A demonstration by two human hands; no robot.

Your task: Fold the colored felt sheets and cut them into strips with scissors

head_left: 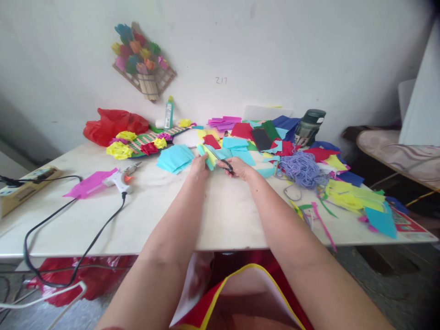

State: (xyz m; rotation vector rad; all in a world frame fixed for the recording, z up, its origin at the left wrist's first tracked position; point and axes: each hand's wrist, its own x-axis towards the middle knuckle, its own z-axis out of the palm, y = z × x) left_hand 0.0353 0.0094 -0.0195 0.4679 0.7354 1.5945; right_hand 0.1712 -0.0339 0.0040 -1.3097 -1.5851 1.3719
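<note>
My left hand (pixel 198 166) is closed on a small stack of light blue and yellow paper pieces (pixel 208 156) held just above the white table (pixel 220 215). My right hand (pixel 239 167) grips black-handled scissors (pixel 227 166), their blades reaching into the paper stack. Both arms stretch forward from the near table edge. A loose pile of light blue paper squares (pixel 175 159) lies just left of my left hand.
A glue gun (pixel 121 178) with a black cord (pixel 68 238) and a pink sheet (pixel 90 182) lie at left. Purple yarn (pixel 302 168), coloured paper scraps (pixel 354 197), a green jar (pixel 308 126), a glue bottle (pixel 168 112), paper flowers (pixel 121 147) and a red bag (pixel 112 123) crowd the back and right.
</note>
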